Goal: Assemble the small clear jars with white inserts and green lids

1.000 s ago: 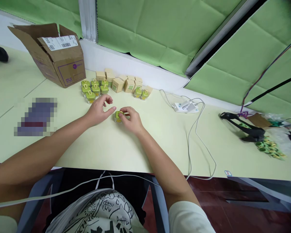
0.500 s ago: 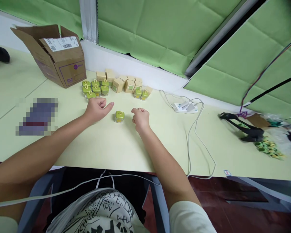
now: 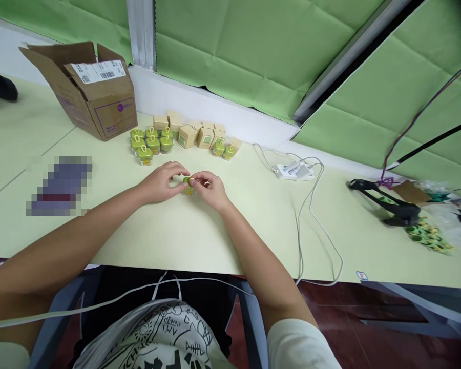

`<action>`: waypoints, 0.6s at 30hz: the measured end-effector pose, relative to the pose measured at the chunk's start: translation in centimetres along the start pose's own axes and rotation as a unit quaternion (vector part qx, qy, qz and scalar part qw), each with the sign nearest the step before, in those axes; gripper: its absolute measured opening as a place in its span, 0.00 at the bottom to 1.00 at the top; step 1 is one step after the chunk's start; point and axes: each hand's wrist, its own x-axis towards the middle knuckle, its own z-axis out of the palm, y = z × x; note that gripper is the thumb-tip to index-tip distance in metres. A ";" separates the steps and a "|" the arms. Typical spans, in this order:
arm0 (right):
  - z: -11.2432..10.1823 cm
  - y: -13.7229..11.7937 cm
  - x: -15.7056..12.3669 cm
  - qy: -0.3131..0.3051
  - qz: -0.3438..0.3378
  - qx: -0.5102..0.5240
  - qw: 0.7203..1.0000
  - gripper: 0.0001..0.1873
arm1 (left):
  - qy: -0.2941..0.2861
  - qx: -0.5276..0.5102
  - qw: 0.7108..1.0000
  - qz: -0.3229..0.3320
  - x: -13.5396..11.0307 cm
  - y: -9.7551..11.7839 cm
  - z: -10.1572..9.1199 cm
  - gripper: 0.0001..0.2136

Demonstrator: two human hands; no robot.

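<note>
Two hands, the left hand (image 3: pixel 161 182) and the right hand (image 3: pixel 212 189), are being pinched onto a small green-capped jar (image 3: pixel 187 187) on the table (image 3: pixel 253 220), which is being judged light, rigid, slippery, best gripped by its sides.

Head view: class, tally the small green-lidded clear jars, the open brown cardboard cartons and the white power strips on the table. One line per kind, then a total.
Small green-lidded clear jars: 10, one of them between the left hand and the right hand
Open brown cardboard carton: 1
White power strip: 1
Total: 12
</note>
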 end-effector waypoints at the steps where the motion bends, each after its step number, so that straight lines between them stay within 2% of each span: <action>1: 0.0 0.2 0.0 0.000 -0.001 0.003 1.000 0.19 | -0.014 0.011 1.000 0.011 0.0 0.1 0.1 0.14; 9: 0.3 0.2 -0.2 0.009 -0.006 0.010 1.000 0.20 | -0.027 0.009 0.999 0.016 0.1 0.3 0.4 0.13; 18: 0.6 0.4 -0.1 0.013 0.019 0.018 1.000 0.21 | -0.028 -0.003 1.000 0.013 0.1 0.2 0.7 0.13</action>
